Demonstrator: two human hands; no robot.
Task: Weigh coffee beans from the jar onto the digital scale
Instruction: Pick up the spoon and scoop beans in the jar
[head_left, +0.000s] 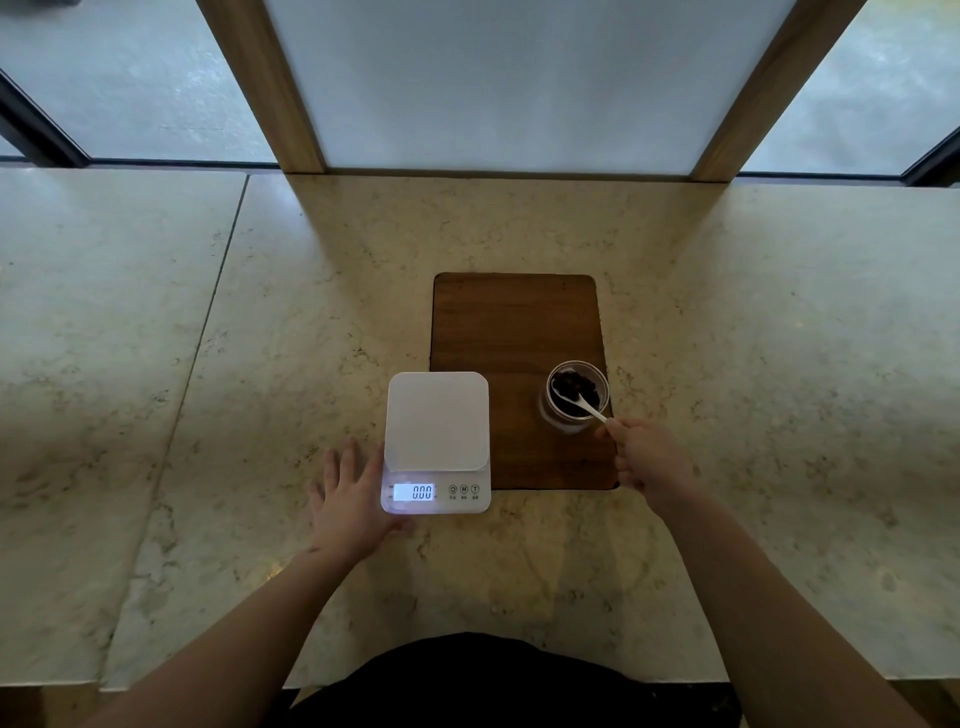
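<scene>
A white digital scale sits on the marble counter, its lit display reading 000 and its platform bare. To its right, a clear glass jar of dark coffee beans stands on a brown wooden board. My right hand grips the handle of a white spoon, whose bowl is down among the beans in the jar. My left hand lies flat on the counter with fingers spread, touching the scale's left front corner.
The marble counter stretches wide on both sides, with a seam line at left. Wooden posts and frosted glass panels rise along the back edge. My dark-clothed torso is at the near counter edge.
</scene>
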